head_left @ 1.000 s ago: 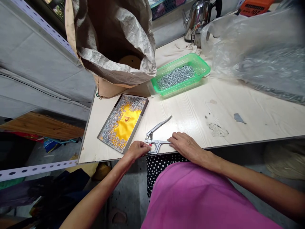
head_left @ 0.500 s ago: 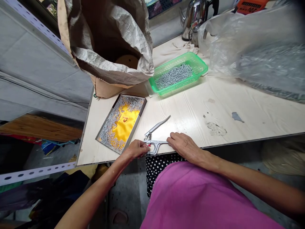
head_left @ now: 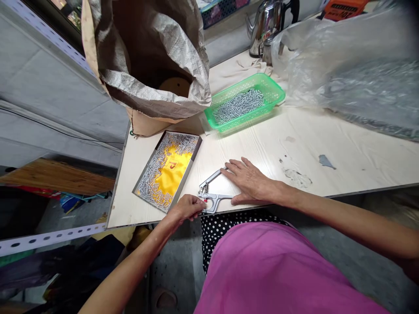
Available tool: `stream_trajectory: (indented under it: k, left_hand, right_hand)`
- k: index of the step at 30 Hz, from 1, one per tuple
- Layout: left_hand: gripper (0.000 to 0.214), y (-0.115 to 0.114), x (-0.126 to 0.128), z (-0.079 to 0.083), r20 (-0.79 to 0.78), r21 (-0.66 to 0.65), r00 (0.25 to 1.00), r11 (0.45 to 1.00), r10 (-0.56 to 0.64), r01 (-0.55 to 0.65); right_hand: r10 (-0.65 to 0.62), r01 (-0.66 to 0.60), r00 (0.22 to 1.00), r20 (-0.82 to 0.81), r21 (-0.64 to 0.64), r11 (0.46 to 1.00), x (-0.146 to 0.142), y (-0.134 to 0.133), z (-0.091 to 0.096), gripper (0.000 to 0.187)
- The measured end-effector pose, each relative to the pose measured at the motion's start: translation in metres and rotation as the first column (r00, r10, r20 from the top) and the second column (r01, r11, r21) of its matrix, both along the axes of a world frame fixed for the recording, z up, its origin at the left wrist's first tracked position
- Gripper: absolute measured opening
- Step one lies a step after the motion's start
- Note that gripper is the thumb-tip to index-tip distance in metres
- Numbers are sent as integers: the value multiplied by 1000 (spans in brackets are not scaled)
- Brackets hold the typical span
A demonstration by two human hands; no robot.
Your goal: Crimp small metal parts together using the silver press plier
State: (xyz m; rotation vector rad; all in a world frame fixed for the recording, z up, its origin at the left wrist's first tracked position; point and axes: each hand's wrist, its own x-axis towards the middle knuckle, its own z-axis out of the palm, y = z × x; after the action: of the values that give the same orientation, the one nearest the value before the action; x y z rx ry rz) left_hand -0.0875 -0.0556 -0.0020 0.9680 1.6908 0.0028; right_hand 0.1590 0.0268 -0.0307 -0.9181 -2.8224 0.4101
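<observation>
A silver plier-like hand tool (head_left: 217,198) with a coil spring and a small red part lies at the table's front edge, its two handles spread. My left hand (head_left: 188,208) pinches at the tool's head; whatever sits between thumb and fingertips is too small to make out. Spread across the handles is my right hand (head_left: 250,181), fingertips at the upper handle and thumb by the end of the lower one. Left of the tool, a shallow tray (head_left: 186,176) with a yellow lining holds many small silver metal pieces.
A green plastic basket (head_left: 278,97) with similar metal pieces stands behind. A large open woven sack (head_left: 144,93) rises at the back left. Clear plastic bags (head_left: 353,83) lie at the right, near a steel kettle (head_left: 266,26) and an orange box (head_left: 345,8).
My right hand has moved up and opened out, from resting at the lower handle's end to spanning both handles. My left hand stays at the tool's head.
</observation>
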Motion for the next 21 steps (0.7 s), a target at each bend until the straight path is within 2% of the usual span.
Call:
stream_trajectory:
  k: [12,17,19,21]
  left_hand:
    - [42,-2,2,0,-5,5,1000,1000,23,-23]
    - [36,-3,2,1,-21,4,1000,1000,10,-10]
    - [34,-6,4,5,-96,15,994,998,-54,55]
    - [30,-10,9,12,-286,142,949,974,-130,177]
  right_hand:
    - [-21,20,997,80,21,1000,-4,-6,12,73]
    - [-25,25,995,99,7,1000,-7,-10,13,54]
    - [-29,29,995,96,-5,1000,-8,-13,13,45]
    - [-27,29,996,90,-22,999,-8,-14,12,39]
